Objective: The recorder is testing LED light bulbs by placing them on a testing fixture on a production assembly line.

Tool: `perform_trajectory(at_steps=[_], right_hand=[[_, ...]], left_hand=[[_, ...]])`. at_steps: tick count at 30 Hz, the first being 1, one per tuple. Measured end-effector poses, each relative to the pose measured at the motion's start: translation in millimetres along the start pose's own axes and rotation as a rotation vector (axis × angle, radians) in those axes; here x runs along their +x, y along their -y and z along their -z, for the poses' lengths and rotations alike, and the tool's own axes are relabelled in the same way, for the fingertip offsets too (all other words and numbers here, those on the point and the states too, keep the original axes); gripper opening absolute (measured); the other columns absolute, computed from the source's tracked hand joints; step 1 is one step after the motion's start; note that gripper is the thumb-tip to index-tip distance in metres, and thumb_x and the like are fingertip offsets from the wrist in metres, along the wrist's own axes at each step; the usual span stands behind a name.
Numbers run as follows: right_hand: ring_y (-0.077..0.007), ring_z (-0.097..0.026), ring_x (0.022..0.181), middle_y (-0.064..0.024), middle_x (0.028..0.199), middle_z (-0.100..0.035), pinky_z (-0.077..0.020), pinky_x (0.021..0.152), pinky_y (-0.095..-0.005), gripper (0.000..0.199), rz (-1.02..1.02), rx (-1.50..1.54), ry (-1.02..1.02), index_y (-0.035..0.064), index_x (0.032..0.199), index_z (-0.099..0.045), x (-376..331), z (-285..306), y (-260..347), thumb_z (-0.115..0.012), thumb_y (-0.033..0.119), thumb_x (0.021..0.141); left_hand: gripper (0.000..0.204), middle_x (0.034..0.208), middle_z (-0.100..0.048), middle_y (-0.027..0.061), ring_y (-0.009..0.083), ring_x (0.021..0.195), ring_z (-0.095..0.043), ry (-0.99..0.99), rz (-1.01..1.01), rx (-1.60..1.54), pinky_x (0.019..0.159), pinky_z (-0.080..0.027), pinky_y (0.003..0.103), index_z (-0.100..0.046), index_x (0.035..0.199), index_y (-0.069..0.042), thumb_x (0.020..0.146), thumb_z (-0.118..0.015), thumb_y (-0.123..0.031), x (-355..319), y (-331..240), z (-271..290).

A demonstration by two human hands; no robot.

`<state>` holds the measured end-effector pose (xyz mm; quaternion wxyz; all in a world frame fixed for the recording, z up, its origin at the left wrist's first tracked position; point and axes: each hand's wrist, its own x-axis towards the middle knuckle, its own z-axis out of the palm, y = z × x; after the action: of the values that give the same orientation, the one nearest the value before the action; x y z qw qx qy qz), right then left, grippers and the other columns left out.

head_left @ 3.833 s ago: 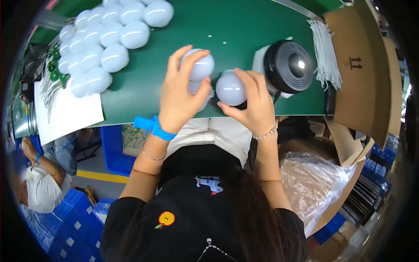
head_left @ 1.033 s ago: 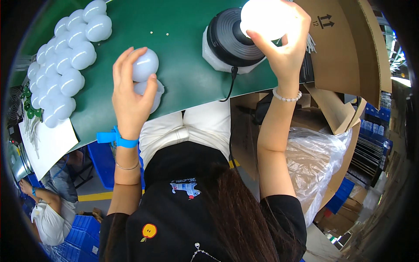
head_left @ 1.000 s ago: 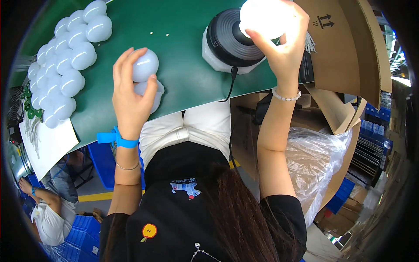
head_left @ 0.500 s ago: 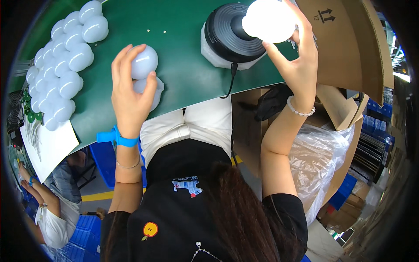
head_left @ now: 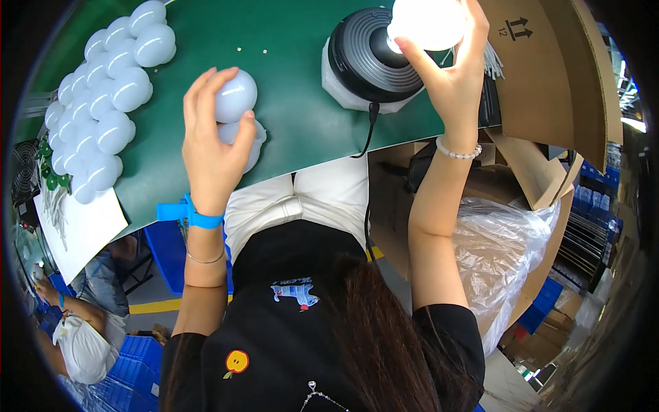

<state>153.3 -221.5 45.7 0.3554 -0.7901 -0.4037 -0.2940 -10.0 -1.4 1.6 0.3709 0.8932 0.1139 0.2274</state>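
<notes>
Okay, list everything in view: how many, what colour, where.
Table: one, green, top centre
Lit bulb: one, glowing white, upper right
Ringed device: one, black and grey, table's right side
Cable: one, black, over table's edge
Unlit bulb: one, white, left of centre
Rounded piece: one or more, white, below unlit bulb in picture
Bulb cluster: many, white, table's left
Chips: two, pale, far mid-table
Sheet: one, white, table's left corner
Discs: several, green, by sheet
Strips: two bundles, white, table's left and right ends
Carton: at least one, brown, right
Plastic film: some, clear, lower right
Crates: several, blue, both sides
Co-worker: one, white top, lower left
Left hand: one, blue wristband, holding unlit bulb
Right hand: one, bead bracelet, holding lit bulb
</notes>
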Motion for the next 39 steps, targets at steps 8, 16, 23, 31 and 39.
perform_trajectory(at_steps=[8,16,23,31,39], right_hand=[[-0.0292,-0.052,0.104,-0.0178,0.109,-0.053,-0.0393,0.091,-0.0365,0.063,-0.092,-0.154,0.161,-0.0052,0.118,-0.047,-1,33,25,-0.076,0.01,0.064],[-0.0291,-0.051,0.104,-0.0169,0.111,-0.052,-0.0396,0.091,-0.0367,0.07,-0.073,-0.169,0.171,-0.0043,0.118,-0.047,8,22,30,-0.081,0.013,0.059],[-0.0289,-0.05,0.107,-0.0184,0.114,-0.052,-0.0393,0.093,-0.0374,0.073,-0.244,0.191,0.092,-0.0062,0.118,-0.045,5,6,24,-0.082,0.014,0.059],[-0.0308,-0.049,0.11,-0.0199,0.116,-0.051,-0.0367,0.095,-0.0382,0.061,-0.212,0.189,0.134,-0.0073,0.121,-0.043,3,19,26,-0.071,0.007,0.07],[-0.027,-0.055,0.1,-0.0178,0.11,-0.056,-0.0408,0.09,-0.0362,0.057,-0.178,0.133,0.181,-0.0061,0.117,-0.048,5,20,22,-0.072,0.008,0.068]], left_hand=[[0.042,0.125,-0.045,0.0145,0.0329,0.108,-0.051,0.014,0.014,0.003,0.084,-0.046,0.038,-0.052,0.116,-0.015,0.075,-0.059,-0.011,2,-4,0],[0.042,0.124,-0.045,0.015,0.0331,0.108,-0.05,-0.005,-0.025,0.012,0.086,-0.045,0.038,-0.052,0.116,-0.014,0.075,-0.059,-0.011,2,-1,0],[0.042,0.124,-0.045,0.0148,0.0331,0.109,-0.05,-0.02,-0.048,0.047,0.086,-0.046,0.038,-0.051,0.117,-0.014,0.075,-0.059,-0.011,1,1,1],[0.043,0.126,-0.044,0.0138,0.0333,0.108,-0.051,0.017,-0.024,0.074,0.082,-0.048,0.038,-0.051,0.116,-0.015,0.074,-0.059,-0.011,0,-4,0],[0.043,0.125,-0.044,0.0138,0.0334,0.106,-0.052,0.013,-0.03,0.054,0.08,-0.049,0.038,-0.052,0.116,-0.016,0.073,-0.06,-0.011,1,-4,-1]])
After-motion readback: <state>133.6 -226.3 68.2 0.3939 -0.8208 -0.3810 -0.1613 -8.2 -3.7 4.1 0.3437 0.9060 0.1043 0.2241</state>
